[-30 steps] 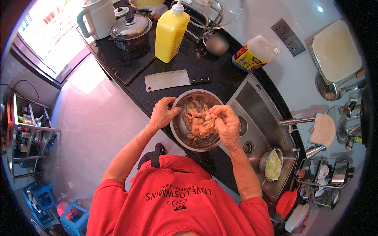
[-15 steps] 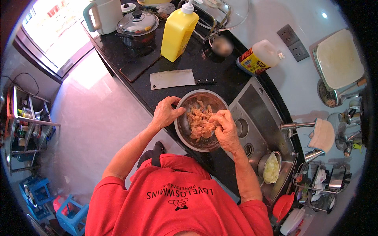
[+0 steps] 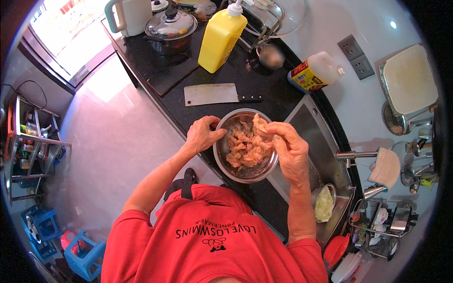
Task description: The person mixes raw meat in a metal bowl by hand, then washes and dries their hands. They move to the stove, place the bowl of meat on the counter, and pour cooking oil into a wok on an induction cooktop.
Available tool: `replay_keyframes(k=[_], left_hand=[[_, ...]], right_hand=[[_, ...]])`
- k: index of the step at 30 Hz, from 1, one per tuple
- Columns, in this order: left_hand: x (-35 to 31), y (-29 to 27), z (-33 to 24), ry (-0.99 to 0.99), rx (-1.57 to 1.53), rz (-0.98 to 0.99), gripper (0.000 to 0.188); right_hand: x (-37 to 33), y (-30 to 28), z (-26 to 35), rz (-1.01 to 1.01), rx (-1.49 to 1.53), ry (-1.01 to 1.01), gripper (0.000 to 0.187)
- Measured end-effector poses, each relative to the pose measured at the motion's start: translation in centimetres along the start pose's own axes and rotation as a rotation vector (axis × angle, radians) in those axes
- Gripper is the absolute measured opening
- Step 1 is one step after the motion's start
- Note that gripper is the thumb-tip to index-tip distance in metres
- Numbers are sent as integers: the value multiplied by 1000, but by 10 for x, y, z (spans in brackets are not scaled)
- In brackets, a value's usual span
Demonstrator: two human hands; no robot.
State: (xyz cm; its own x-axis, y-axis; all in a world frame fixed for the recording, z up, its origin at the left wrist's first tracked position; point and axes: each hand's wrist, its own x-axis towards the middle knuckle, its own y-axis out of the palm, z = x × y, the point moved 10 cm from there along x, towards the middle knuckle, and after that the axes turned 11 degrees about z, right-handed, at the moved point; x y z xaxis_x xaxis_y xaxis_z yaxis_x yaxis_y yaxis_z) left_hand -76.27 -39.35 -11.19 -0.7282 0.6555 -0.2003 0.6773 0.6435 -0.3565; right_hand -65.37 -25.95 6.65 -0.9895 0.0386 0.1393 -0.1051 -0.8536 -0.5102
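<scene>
A round metal bowl (image 3: 221,158) sits on the black counter by the sink, holding pieces of raw, reddish-brown coated meat (image 3: 245,150). On its left rim my left hand (image 3: 203,136) is closed, thumb reaching over the edge. My right hand (image 3: 290,148) pinches some of the meat and lifts it above the bowl's right side; its fingertips are closed together. Just beyond the bowl lies a cleaver (image 3: 211,94), blade to the left and black handle to the right.
Farther back stand a yellow pump bottle (image 3: 220,42), a lidded pot (image 3: 171,26) and a translucent labelled jug (image 3: 315,73). At right is a metal sink (image 3: 302,123), with a bowl of pale green leaves (image 3: 324,205) in it. Utensils hang along the right wall.
My right hand has risen from inside the bowl and shifted right, lifting some meat. My left hand stays on the rim. The whole view has shifted slightly.
</scene>
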Motion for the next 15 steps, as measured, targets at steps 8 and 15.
replay_keyframes(k=[8, 15], left_hand=[[-1, 1, 2, -35, 2, -5, 42], [0, 0, 1, -23, 3, -18, 41]], right_hand=[[8, 63, -43, 231, -935, 14, 24], [17, 45, -73, 150, -535, -20, 10]])
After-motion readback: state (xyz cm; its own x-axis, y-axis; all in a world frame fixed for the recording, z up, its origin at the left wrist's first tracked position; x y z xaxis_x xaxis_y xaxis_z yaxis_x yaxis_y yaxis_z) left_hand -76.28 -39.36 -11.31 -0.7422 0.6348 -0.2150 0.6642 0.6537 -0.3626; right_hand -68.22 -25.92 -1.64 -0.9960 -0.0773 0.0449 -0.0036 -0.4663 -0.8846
